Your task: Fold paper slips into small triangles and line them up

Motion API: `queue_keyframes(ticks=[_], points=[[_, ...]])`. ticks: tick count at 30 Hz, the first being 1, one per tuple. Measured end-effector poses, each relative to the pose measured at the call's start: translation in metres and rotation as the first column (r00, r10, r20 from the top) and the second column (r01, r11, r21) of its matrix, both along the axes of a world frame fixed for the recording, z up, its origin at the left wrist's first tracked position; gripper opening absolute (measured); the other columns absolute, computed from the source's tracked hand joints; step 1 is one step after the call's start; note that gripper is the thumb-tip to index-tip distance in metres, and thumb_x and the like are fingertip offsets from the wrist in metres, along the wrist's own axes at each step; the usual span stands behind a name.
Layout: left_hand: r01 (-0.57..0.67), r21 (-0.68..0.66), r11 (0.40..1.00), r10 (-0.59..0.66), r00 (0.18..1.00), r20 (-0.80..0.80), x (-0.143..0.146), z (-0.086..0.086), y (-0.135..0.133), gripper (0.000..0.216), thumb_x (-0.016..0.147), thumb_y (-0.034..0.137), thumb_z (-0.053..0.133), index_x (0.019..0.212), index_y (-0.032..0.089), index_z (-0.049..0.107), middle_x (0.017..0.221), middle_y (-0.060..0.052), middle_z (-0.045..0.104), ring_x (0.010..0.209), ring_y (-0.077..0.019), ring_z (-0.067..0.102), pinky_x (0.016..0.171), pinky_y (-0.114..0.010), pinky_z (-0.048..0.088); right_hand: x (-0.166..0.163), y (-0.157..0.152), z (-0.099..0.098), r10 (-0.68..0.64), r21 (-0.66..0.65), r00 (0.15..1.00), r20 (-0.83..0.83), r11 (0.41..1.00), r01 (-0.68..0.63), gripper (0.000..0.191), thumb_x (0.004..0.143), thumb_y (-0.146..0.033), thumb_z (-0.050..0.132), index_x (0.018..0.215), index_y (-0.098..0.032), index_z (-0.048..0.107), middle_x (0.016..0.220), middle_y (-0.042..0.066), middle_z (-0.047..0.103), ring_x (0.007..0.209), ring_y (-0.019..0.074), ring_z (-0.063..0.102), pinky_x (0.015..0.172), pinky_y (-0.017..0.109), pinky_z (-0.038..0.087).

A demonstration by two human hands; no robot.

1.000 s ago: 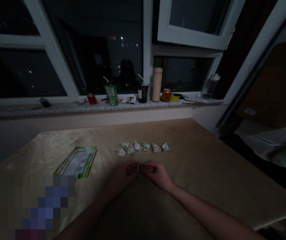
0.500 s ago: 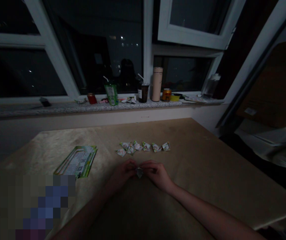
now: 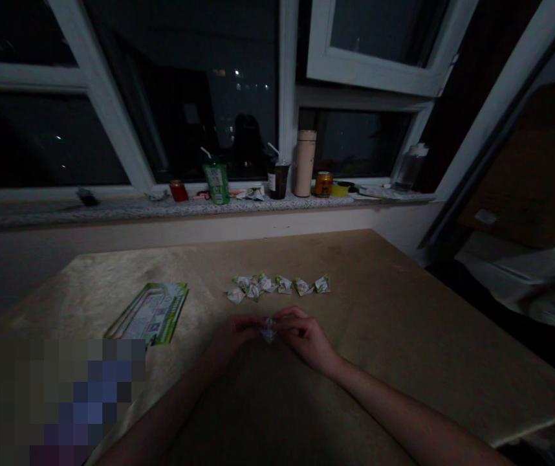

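A small folded paper piece [image 3: 268, 331], pale and printed, is pinched between my hands above the near middle of the table. My left hand [image 3: 237, 331] grips its left side with fingertips pressed together. On the other side, my right hand [image 3: 305, 333] holds it between thumb and bent fingers. Just beyond the hands lies a row of several similar folded papers [image 3: 284, 285], green and white, some overlapping at the left end. Dim light and the fingers hide the exact folds of the held piece.
Left of my hands lie green-and-white printed leaflets [image 3: 161, 314] on the brown table [image 3: 369, 310]. The windowsill [image 3: 253, 206] carries a green cup [image 3: 217, 181], a dark drink cup [image 3: 278, 180], a pink flask [image 3: 304, 165] and an orange can [image 3: 323, 184].
The paper piece has turned slightly and shifted up a little between my fingers. My left fingers have moved slightly lower. The row of papers and the leaflets stay put.
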State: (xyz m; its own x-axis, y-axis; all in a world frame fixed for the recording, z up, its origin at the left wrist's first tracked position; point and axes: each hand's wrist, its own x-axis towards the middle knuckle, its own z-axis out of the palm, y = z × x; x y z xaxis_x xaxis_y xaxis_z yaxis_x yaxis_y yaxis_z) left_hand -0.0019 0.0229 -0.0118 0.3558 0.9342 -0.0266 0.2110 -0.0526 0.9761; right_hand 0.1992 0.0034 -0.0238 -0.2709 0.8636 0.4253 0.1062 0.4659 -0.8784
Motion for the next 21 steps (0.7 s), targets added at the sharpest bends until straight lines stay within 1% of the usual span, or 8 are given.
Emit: queue_keyframes(ticks=[4, 7, 8, 10, 12, 14, 16, 21], points=[[0.006, 0.027, 1.0, -0.005, 1.0, -0.003, 0.007, -0.003, -0.003, 0.018, 0.067, 0.034, 0.068, 0.074, 0.018, 0.064, 0.079, -0.002, 0.07, 0.08, -0.0229, 0.065, 0.074, -0.032, 0.049, -0.002, -0.001, -0.002, 0.013, 0.006, 1.0, -0.022, 1.0, -0.013, 0.02, 0.077, -0.015, 0.06, 0.087, -0.024, 0.075, 0.099, 0.007, 0.062, 0.096, 0.0178, 0.06, 0.072, 0.026, 0.05], [-0.004, 0.059, 0.998, 0.004, 1.0, -0.003, 0.012, -0.005, -0.008, 0.022, 0.063, 0.031, 0.073, 0.067, 0.019, 0.055, 0.081, -0.001, 0.068, 0.079, -0.0217, 0.064, 0.072, -0.03, 0.049, -0.006, -0.001, -0.003, -0.019, -0.091, 0.996, -0.083, 0.996, 0.011, 0.012, 0.075, -0.02, 0.064, 0.083, -0.021, 0.074, 0.095, 0.006, 0.063, 0.088, 0.017, 0.062, 0.071, 0.026, 0.051], [-0.009, 0.071, 0.997, 0.01, 1.0, -0.003, 0.014, -0.006, -0.01, 0.024, 0.063, 0.031, 0.073, 0.066, 0.019, 0.052, 0.082, -0.001, 0.067, 0.079, -0.0214, 0.064, 0.072, -0.03, 0.049, -0.006, -0.001, -0.004, -0.039, -0.14, 0.994, -0.103, 0.99, 0.025, 0.014, 0.074, -0.02, 0.066, 0.086, -0.021, 0.073, 0.092, 0.005, 0.064, 0.083, 0.0165, 0.063, 0.069, 0.026, 0.051], [-0.026, 0.092, 0.995, 0.027, 1.0, -0.005, 0.014, -0.006, -0.012, 0.026, 0.063, 0.03, 0.073, 0.068, 0.02, 0.049, 0.079, 0.0, 0.065, 0.077, -0.0208, 0.063, 0.069, -0.029, 0.048, -0.008, 0.001, -0.004, -0.066, -0.198, 0.994, -0.082, 0.979, 0.048, 0.025, 0.07, -0.021, 0.07, 0.096, -0.021, 0.071, 0.086, 0.004, 0.066, 0.075, 0.0156, 0.062, 0.065, 0.025, 0.049], [-0.041, 0.109, 0.993, 0.043, 0.999, -0.012, 0.014, -0.007, -0.013, 0.027, 0.064, 0.028, 0.073, 0.072, 0.021, 0.048, 0.076, 0.002, 0.063, 0.075, -0.0202, 0.063, 0.066, -0.028, 0.048, -0.008, 0.001, -0.004, -0.065, -0.18, 0.998, -0.012, 0.982, 0.062, 0.03, 0.069, -0.022, 0.074, 0.099, -0.022, 0.072, 0.083, 0.003, 0.067, 0.072, 0.0153, 0.061, 0.063, 0.025, 0.047], [-0.043, 0.121, 0.992, 0.046, 0.999, -0.027, 0.014, -0.006, -0.014, 0.027, 0.064, 0.026, 0.072, 0.075, 0.021, 0.048, 0.077, 0.002, 0.063, 0.075, -0.0199, 0.063, 0.065, -0.027, 0.047, -0.009, 0.0, -0.004, -0.058, -0.135, 0.998, 0.029, 0.989, 0.062, 0.022, 0.07, -0.025, 0.074, 0.091, -0.021, 0.074, 0.083, 0.004, 0.067, 0.072, 0.0153, 0.059, 0.061, 0.024, 0.044], [-0.036, 0.127, 0.991, 0.043, 0.998, -0.049, 0.014, -0.005, -0.014, 0.027, 0.065, 0.026, 0.073, 0.079, 0.02, 0.051, 0.082, 0.0, 0.065, 0.077, -0.02, 0.063, 0.067, -0.027, 0.047, -0.01, -0.001, -0.004, -0.057, -0.118, 0.998, 0.023, 0.991, 0.059, 0.014, 0.071, -0.027, 0.073, 0.083, -0.019, 0.075, 0.081, 0.004, 0.067, 0.071, 0.0152, 0.058, 0.06, 0.024, 0.042], [-0.017, 0.111, 0.994, 0.032, 0.99, -0.137, 0.016, -0.001, -0.015, 0.03, 0.066, 0.034, 0.073, 0.088, 0.018, 0.061, 0.083, -0.001, 0.067, 0.079, -0.0217, 0.063, 0.07, -0.028, 0.047, -0.009, 0.001, -0.005, -0.095, -0.166, 0.995, -0.012, 0.982, 0.092, 0.011, 0.07, -0.028, 0.072, 0.073, -0.017, 0.073, 0.07, 0.002, 0.063, 0.062, 0.0128, 0.054, 0.056, 0.023, 0.039]])
